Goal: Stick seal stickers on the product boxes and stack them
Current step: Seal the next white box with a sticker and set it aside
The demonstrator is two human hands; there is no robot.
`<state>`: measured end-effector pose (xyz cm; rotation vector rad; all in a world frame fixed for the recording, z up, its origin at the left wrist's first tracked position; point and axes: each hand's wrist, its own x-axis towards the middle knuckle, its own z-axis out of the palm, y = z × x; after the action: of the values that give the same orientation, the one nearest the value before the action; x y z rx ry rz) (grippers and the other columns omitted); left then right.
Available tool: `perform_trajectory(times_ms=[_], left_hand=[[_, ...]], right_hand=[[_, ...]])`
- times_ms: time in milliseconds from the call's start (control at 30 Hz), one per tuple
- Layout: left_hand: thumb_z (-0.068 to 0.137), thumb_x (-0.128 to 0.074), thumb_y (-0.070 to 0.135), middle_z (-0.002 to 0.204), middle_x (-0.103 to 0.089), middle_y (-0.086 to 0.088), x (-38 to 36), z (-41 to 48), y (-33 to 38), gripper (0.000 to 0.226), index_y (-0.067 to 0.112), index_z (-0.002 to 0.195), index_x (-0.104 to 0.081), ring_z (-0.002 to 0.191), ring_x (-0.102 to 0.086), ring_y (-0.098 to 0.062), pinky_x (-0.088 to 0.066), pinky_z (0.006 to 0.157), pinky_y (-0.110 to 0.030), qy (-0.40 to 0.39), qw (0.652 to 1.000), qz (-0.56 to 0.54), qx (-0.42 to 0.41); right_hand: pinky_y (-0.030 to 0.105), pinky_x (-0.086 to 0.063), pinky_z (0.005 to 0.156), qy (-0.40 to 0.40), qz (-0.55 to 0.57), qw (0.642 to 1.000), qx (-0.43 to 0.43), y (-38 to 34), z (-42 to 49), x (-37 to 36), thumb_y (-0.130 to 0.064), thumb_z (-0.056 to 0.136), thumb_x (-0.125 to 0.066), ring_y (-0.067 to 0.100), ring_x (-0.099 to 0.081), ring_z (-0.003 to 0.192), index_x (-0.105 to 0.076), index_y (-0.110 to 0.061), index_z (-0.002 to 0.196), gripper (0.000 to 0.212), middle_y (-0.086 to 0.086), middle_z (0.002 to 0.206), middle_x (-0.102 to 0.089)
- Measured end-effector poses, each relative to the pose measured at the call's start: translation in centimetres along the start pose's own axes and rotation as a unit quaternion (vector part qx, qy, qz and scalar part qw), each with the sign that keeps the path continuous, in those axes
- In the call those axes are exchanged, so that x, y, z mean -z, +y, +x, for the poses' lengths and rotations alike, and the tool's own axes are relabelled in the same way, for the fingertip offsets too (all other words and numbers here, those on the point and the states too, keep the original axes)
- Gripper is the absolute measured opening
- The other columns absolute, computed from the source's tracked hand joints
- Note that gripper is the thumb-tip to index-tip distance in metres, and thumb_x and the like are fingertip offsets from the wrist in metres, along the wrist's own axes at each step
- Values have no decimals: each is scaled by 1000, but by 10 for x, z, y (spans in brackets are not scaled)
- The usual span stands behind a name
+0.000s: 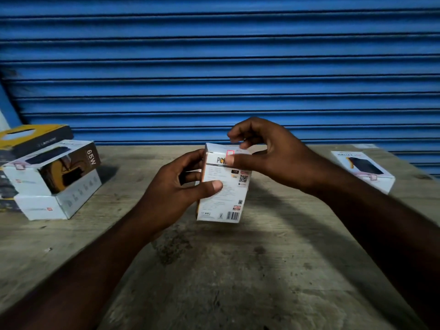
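Two grips, head view. My left grip [181, 186] and my right grip [269, 153] together hold one product box [223, 196] in the air above the middle of the counter [238, 270].

The box is white and oblong. Its printed face is turned toward me and carries dark lettering near the top, fine text, small codes at the right, and a barcode at the lower end. Its long axis stands nearly upright and leans slightly, with the barcode end pointing down toward me and the flap end pointing up and away.

The left grip is curled round the box's left side, thumb flat on the printed face. The right grip pinches the top edge, thumb on the face and forefinger on the flap end. Between them sits a small pink-edged seal sticker [230, 154], partly hidden by the thumb.

On the counter at far left is a stack of boxes [54, 177], the upper one white and brown and marked 65W. At far right, well apart from it, a single white box [364, 170] lies flat. Behind the counter is a blue shutter [214, 67].
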<state>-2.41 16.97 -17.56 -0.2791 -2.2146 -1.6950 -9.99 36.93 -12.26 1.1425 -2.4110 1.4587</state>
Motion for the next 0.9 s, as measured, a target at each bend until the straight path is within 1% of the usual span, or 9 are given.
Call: perform_trajectory(times_ms=[133,267,433,500,567,633,767,833,900], left_hand=[[74,-74,18,118,-73,6,0,-1,-1,56,24,128,-60,107,-70,-12,-60,88,-34,-3,1000,-24,3],[76,-70,18,119,-72,4,0,0,-1,52,26,127,-61,111,-69,-16,-57,93,-44,1,998,-66,20],[90,-54,33,116,-74,2,-9,-5,7,33,27,120,-66,109,-69,-16,-56,94,-35,5,995,-97,12],[95,-55,46,109,-76,2,-14,-7,8,31,28,116,-69,102,-72,-16,-58,90,-35,44,997,-56,5],[90,-54,60,99,-77,5,-17,-9,3,40,31,111,-70,92,-73,-12,-58,81,-35,96,995,30,-12],[89,-55,65,90,-76,9,-19,-10,0,42,30,107,-71,83,-72,-4,-54,71,-28,146,985,87,-20],[90,-54,54,97,-75,13,-20,-9,-1,36,34,117,-68,89,-70,1,-52,73,-19,119,988,96,-29],[89,-52,43,110,-73,13,-19,-8,-2,38,38,126,-61,100,-68,0,-53,80,-19,75,993,75,-42],[90,-53,36,119,-70,13,-18,-8,-1,41,41,130,-55,109,-67,-4,-55,88,-27,49,997,39,-48]], right_hand=[[37,-52,101,21,45,998,-24,9,1,-10,-36,79,-79,3,-57,118,-60,-27,115,41,-14,123,-62],[38,-58,92,24,103,994,-9,14,0,-20,-13,83,-77,13,-67,108,-60,-14,118,38,1,120,-67],[31,-58,87,35,144,989,-7,16,-3,-30,-1,84,-73,15,-67,106,-56,-11,125,45,3,123,-65],[30,-57,89,16,146,989,2,16,-8,-34,0,86,-70,11,-66,109,-52,-11,130,49,2,126,-62],[29,-55,92,2,169,985,14,15,-12,-38,-1,85,-65,9,-63,114,-49,-10,133,51,2,133,-58],[28,-53,95,-1,190,982,19,13,-15,-41,-8,81,-59,10,-61,118,-49,-9,133,53,1,136,-57],[30,-54,93,48,189,981,-1,12,-15,-46,-23,87,-69,12,-63,112,-55,-14,127,43,-2,127,-63],[32,-56,90,83,195,977,-5,11,-13,-45,-17,89,-71,13,-65,109,-56,-12,125,40,-1,123,-65],[28,-57,87,88,212,973,-11,11,-13,-44,-11,88,-70,10,-66,105,-54,-11,127,41,-3,120,-65]])
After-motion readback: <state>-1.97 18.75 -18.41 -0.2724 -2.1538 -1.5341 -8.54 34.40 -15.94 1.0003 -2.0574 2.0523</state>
